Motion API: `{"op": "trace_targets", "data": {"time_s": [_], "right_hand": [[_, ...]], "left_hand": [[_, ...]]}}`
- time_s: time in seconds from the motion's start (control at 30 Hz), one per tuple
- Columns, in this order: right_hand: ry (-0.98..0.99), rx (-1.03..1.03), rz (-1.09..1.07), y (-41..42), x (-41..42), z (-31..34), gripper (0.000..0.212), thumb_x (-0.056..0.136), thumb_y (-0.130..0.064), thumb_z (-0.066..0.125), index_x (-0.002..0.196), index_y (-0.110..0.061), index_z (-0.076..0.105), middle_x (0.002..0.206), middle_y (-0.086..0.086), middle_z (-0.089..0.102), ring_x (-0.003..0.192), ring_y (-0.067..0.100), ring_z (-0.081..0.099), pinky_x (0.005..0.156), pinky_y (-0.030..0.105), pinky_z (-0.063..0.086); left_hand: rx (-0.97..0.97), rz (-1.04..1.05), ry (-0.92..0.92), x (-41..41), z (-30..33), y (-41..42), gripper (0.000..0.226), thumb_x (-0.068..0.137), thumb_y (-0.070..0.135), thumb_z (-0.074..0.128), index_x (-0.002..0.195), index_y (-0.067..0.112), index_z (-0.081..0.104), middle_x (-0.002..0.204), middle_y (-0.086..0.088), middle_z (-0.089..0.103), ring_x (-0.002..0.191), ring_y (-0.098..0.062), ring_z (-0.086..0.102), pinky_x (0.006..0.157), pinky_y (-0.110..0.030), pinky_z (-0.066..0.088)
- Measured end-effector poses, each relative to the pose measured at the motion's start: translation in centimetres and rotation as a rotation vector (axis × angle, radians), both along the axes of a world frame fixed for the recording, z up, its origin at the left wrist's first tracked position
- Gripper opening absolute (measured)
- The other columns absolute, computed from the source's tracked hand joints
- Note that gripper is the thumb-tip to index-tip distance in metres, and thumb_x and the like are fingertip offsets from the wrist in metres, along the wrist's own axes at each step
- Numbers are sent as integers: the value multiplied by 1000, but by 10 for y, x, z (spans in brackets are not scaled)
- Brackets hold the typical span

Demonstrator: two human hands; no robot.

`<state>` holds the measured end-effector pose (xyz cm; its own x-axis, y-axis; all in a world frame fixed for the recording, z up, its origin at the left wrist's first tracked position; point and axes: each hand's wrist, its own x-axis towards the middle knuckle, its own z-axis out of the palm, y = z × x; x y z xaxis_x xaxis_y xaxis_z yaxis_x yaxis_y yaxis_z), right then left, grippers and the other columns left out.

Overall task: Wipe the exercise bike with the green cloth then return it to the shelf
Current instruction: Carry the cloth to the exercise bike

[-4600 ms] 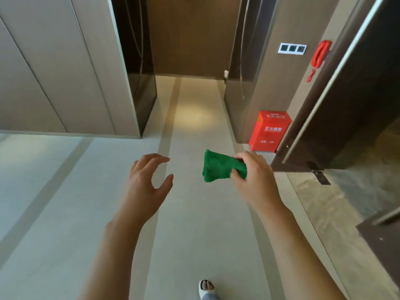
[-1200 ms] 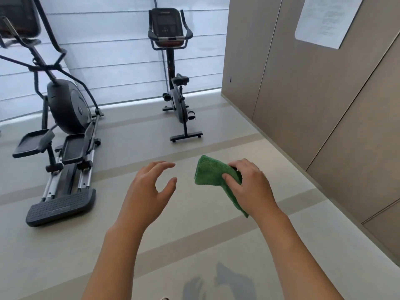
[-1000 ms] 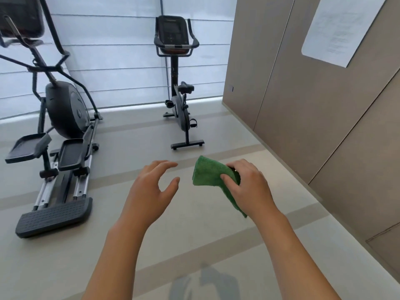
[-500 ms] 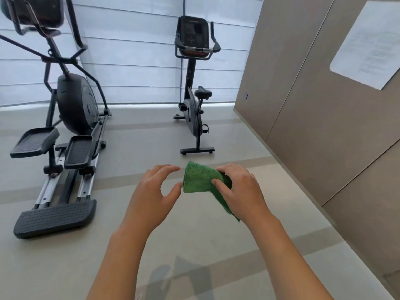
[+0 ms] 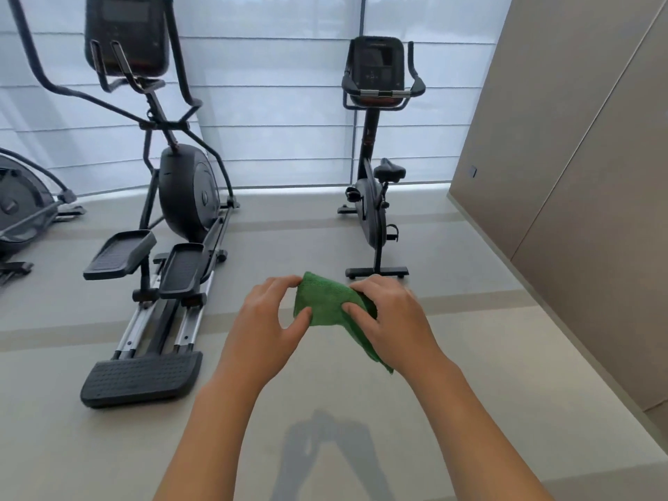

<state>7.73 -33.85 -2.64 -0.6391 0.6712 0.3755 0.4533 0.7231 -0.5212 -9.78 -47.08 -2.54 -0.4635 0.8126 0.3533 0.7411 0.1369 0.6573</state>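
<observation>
Left hand (image 5: 269, 321) has closed in, now pinching the green cloth (image 5: 327, 301) edge. Right hand (image 5: 392, 316) clamps the rest, likely refolding before reaching the exercise bike (image 5: 376, 168).

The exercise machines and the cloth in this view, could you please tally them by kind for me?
Exercise bike: 1
Elliptical trainers: 2, one whole, one cut off at the left edge
Green cloth: 1, held by the left hand and the right hand
Total: 4
</observation>
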Motion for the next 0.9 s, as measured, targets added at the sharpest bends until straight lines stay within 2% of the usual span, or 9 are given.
{"op": "trace_targets", "data": {"time_s": [0.27,0.47,0.73,0.9], "right_hand": [[55,-3,70,137,-18,-2,25,98,-31,70,121,-23,71,111,-11,67,106,15,58,96,41,46],[77,-59,83,201,-26,-18,26,96,-29,72,121,-23,71,109,-11,66,103,15,58,95,42,47],[85,-150,20,256,-56,-31,27,93,-29,74,119,-23,70,108,-12,65,98,12,59,92,40,50],[68,-188,-6,287,-103,-31,32,93,-34,74,123,-29,67,110,-18,62,103,6,57,94,35,52]], "left_hand": [[10,79,110,-7,16,139,32,89,17,77,120,16,67,113,11,64,107,-11,59,92,-24,43],[0,91,145,-11,13,205,27,86,15,79,112,16,69,110,11,68,102,-15,64,88,-36,55],[41,60,188,-41,3,277,26,84,15,79,106,22,67,110,16,68,103,-15,62,95,-49,52],[62,14,171,-88,-1,316,26,84,15,78,105,24,67,114,16,69,105,-12,59,96,-48,51]]}}
